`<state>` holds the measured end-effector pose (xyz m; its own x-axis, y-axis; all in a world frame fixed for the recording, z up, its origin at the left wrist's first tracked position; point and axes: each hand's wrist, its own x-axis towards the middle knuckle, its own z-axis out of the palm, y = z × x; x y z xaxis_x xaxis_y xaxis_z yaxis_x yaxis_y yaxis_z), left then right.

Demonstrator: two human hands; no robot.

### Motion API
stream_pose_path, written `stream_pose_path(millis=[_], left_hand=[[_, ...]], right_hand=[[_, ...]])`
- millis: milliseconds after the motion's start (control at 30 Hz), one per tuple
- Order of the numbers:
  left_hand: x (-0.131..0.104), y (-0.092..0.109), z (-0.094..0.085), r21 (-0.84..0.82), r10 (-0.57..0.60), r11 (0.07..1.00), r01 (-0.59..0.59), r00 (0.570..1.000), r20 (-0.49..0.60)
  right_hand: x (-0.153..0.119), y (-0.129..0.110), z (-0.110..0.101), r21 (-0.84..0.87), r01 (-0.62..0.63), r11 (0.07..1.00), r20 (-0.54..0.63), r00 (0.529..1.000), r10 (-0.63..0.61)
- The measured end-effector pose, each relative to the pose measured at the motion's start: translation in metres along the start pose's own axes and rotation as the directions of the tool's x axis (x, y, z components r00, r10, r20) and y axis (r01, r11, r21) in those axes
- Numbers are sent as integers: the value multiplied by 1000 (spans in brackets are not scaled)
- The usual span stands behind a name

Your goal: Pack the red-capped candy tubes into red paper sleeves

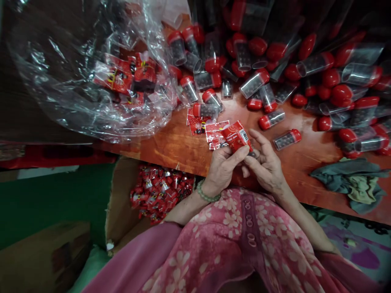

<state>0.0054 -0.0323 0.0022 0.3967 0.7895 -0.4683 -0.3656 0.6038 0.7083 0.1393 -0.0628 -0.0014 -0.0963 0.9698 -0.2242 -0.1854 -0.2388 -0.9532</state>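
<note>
A small red printed packet (236,136) with a barcode is pinched between my two hands near the table's front edge. My left hand (220,169), with a green bead bracelet at its wrist, grips the packet's lower left. The fingers of my right hand (265,162) hold its lower right corner, where a small dark object (252,154) shows; I cannot make out what it is. Another flat red packet (215,132) lies on the table just left, close to the held one. Behind it, a clear tube with a red cap (205,110) rests partly over further packets (195,124).
Many red-capped clear tubes (287,139) are spread over the wooden table (171,142). A clear plastic bag (91,110) with red packets lies at the left. Below the edge, a cardboard box (122,195) holds many filled red packets. A grey-green cloth (332,175) lies right.
</note>
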Motion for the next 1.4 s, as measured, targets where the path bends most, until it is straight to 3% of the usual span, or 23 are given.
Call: stream_pose_path(millis=[133,333,467,733,1067,1200,1300,1367,1400], left_hand=[[-2,4,-1,-85,0,996,4,999,50],[-3,7,6,-215,49,975,-64,996,-75],[-6,2,9,-198,36,979,-53,995,-88],[-10,-6,6,-155,38,987,-47,998,-57],[-16,-13,-4,-117,93,988,-103,991,-92],[-37,0,-29,30,68,998,-64,986,-155],[-75,19,-74,314,40,949,38,971,-238],[-106,33,-116,608,116,788,102,944,-309],[-122,39,-138,762,172,632,141,934,-315]], right_hand=[[0,-5,-4,33,-32,999,49,998,30],[-1,-1,-8,-9,-16,1000,113,993,17],[1,6,-8,-19,72,997,49,996,-71],[1,13,-4,-25,100,995,-82,991,-101],[2,23,6,-25,157,987,-68,985,-159],[0,16,3,-200,173,964,188,973,-135],[3,8,-4,-468,355,810,251,932,-263],[9,4,-10,-648,452,613,236,885,-402],[14,4,-13,-718,471,512,241,859,-453]])
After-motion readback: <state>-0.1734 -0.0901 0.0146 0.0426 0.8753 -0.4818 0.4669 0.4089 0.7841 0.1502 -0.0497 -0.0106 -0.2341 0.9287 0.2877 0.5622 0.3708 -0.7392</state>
